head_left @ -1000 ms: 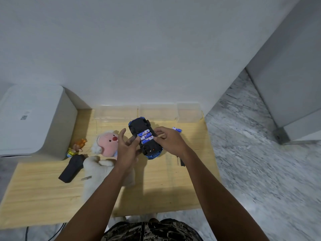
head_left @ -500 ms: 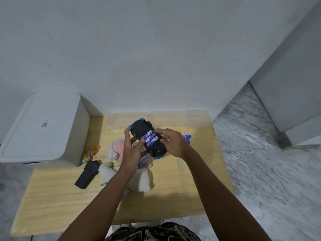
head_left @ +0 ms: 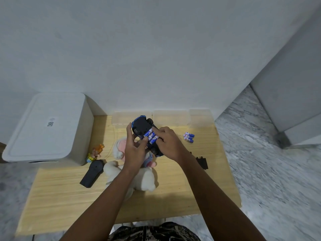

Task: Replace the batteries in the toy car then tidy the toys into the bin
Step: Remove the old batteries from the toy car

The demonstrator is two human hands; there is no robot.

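Observation:
A blue toy car (head_left: 142, 126) is held upside down above the wooden table (head_left: 69, 192), its black underside up and several blue batteries (head_left: 151, 136) showing in the open compartment. My left hand (head_left: 134, 146) grips the car's near side, thumb up along it. My right hand (head_left: 169, 143) holds the car from the right, its fingertips pressing on the batteries. Three loose blue batteries (head_left: 189, 137) lie on the table to the right. A black battery cover (head_left: 202, 162) lies near my right wrist. The white lidded bin (head_left: 48, 127) stands at the left.
A white plush toy with a pink face (head_left: 139, 174) lies under my left arm. A black remote control (head_left: 92, 173) and a small orange figure (head_left: 96, 152) lie by the bin. Clear plastic boxes (head_left: 170, 117) line the wall. Marble floor lies to the right.
The view has shifted, so the table sits lower in frame. Both hands keep hold of the overturned car; my right fingertips have moved onto the batteries in the compartment.

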